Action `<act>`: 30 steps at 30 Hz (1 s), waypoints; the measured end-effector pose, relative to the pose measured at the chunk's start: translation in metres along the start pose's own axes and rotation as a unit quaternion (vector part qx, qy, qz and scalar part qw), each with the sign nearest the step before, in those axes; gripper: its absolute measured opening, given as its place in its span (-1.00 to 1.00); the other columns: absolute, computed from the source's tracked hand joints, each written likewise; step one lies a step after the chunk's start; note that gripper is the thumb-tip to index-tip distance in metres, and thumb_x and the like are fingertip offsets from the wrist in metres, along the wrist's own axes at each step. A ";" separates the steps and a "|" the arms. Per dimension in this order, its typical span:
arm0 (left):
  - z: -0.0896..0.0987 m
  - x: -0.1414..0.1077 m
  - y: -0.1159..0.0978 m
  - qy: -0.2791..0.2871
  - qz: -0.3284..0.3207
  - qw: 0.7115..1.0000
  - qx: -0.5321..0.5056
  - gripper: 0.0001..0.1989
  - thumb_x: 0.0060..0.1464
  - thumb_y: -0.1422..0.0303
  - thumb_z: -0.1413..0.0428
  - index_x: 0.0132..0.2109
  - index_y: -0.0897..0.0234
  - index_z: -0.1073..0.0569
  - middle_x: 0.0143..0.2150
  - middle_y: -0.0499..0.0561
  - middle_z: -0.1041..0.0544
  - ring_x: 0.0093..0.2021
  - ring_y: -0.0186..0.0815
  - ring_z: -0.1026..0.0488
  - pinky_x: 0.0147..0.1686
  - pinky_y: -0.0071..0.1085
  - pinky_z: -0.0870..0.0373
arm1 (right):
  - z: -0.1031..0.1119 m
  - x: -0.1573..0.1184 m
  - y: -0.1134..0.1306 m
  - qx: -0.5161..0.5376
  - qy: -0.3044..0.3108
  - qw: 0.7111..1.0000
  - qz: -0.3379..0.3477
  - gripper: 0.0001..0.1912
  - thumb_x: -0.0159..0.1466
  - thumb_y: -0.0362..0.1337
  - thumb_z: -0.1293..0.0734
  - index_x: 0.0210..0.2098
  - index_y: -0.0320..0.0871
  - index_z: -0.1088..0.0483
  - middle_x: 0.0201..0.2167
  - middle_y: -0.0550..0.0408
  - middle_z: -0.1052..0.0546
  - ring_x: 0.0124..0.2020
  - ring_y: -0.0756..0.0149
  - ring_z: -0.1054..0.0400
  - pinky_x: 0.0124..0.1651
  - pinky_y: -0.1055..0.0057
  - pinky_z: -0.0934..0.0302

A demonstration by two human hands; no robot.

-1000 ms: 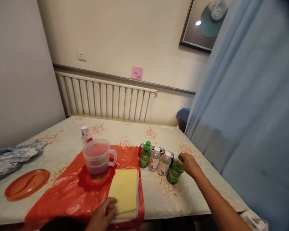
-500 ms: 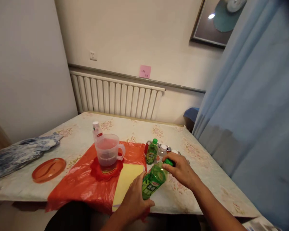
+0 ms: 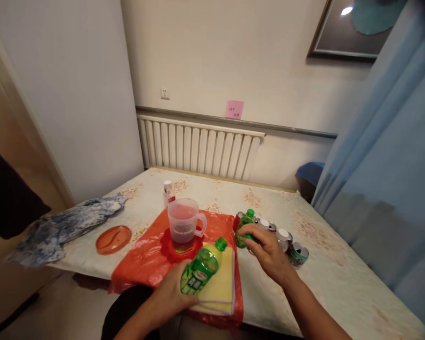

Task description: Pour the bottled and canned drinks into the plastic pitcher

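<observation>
My left hand point(image 3: 175, 288) is wrapped round a green plastic drink bottle point(image 3: 201, 270), tilted with its open neck up and to the right, over a folded yellow cloth point(image 3: 224, 283). To its right, my right hand point(image 3: 269, 252) pinches a green bottle cap point(image 3: 248, 236), apart from the bottle. Just behind that hand stands another green bottle point(image 3: 248, 218) with its cap on, partly hidden. A translucent measuring jug point(image 3: 184, 221) of pinkish liquid rests on a red scalloped dish point(image 3: 166, 248), left of the cloth.
Red plastic sheeting point(image 3: 138, 264) lies under the dish and cloth. Several cans and white-capped bottles stand at right, among them a can point(image 3: 299, 255). An orange lid point(image 3: 113, 240) and patterned fabric point(image 3: 74, 229) lie left. A small white-capped bottle point(image 3: 168, 193) stands behind the jug.
The cap has come off the bottle in my left hand and moved away to the right with my right hand. The bottle has shifted left over the cloth. My view has turned left.
</observation>
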State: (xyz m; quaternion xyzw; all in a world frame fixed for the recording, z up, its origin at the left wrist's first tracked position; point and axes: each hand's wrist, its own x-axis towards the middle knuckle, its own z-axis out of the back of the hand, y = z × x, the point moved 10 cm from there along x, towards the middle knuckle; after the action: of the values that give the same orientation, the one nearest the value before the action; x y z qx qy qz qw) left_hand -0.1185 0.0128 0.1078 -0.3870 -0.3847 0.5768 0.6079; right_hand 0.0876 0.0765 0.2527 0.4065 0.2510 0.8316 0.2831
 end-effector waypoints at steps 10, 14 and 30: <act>0.178 0.021 -0.028 -0.175 0.014 0.873 0.455 -0.44 -0.12 0.29 -0.21 0.09 0.26 -0.34 -0.01 0.13 -0.49 -0.01 0.00 -0.38 -0.04 -0.24 -0.26 | -0.151 -0.067 -0.147 0.315 0.004 0.906 -0.281 -0.83 0.02 -0.22 -0.39 -0.41 -0.17 -0.47 -0.64 0.25 -0.42 -0.70 0.48 -0.20 -0.62 0.54 -0.04; 0.203 0.033 -0.053 -0.172 0.036 0.779 0.601 -0.52 -0.09 0.35 -0.19 0.04 0.28 -0.36 -0.05 0.20 -0.49 -0.03 0.07 -0.37 -0.09 -0.19 -0.24 | -0.191 -0.092 -0.191 0.425 -0.072 0.834 -0.344 -0.64 -0.08 -0.09 -0.47 -0.39 -0.20 -0.42 -0.55 0.17 -0.49 -0.75 0.54 -0.14 -0.68 0.55 0.03; 0.200 0.073 -0.104 -0.137 -0.033 0.688 0.712 -0.67 0.03 0.65 0.02 -0.09 0.31 -0.45 -0.14 0.22 -0.50 -0.04 -0.04 -0.34 -0.02 -0.19 -0.08 | -0.198 -0.111 -0.211 0.534 -0.132 0.760 -0.347 -0.53 -0.06 0.00 -0.54 -0.31 -0.20 -0.44 -0.49 0.08 -0.54 -0.67 0.50 -0.21 -0.61 0.53 -0.05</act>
State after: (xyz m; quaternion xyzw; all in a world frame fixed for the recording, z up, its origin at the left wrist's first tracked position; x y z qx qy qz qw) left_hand -0.2566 0.0873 0.2859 0.2581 0.0497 0.7035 0.6602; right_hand 0.0385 0.1150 -0.0510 0.4830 0.7382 0.3459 0.3196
